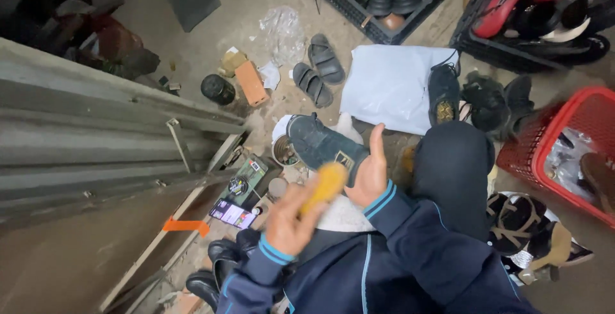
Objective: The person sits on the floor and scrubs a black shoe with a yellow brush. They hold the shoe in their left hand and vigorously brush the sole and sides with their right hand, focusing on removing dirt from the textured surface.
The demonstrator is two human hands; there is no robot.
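Left hand (288,221) grip closed around yellow brush (325,186); right hand (368,173) grip wrapped on dark shoe (320,142) just beyond. Brushing apparently mid-course; shoe surface looks dull.

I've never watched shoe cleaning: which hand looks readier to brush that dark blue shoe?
Probably the left hand: it grips the yellow-handled brush right beside the dark blue lace-up shoe. The right hand is busy, holding the shoe at its heel.
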